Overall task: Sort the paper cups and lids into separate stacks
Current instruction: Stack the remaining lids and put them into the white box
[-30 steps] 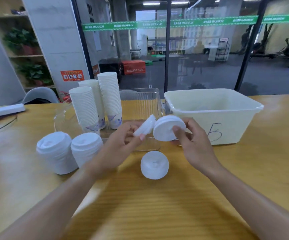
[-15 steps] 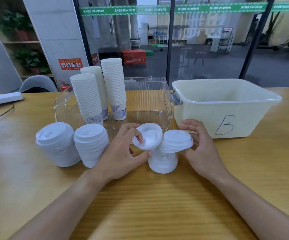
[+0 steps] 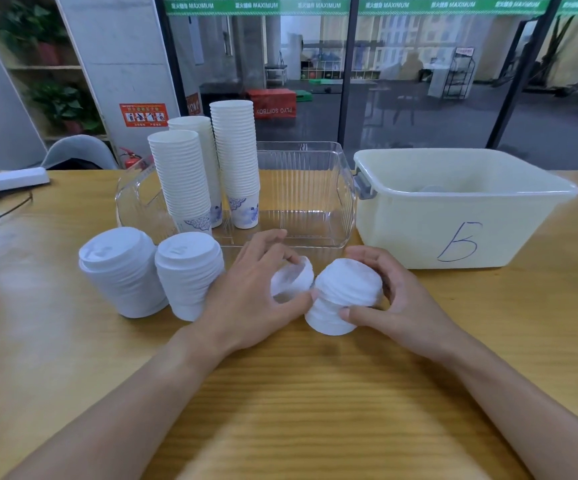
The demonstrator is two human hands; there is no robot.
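We note left hand point(image 3: 251, 292) pinching one thin domed plastic lid point(image 3: 291, 280), right hand point(image 3: 389, 296) cupping ribbed white lid stack point(image 3: 341, 299) on woodgrain table point(image 3: 315, 393).

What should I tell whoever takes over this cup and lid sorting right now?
Left hand pinches a loose white plastic lid. Right hand grips the short stack of white lids on the wooden table.
Done: two taller white lid stacks at left; three white paper cup stacks in the clear plastic tray.
Left: add the loose lid to the short stack, then check the cream bin marked B; its contents are unclear.
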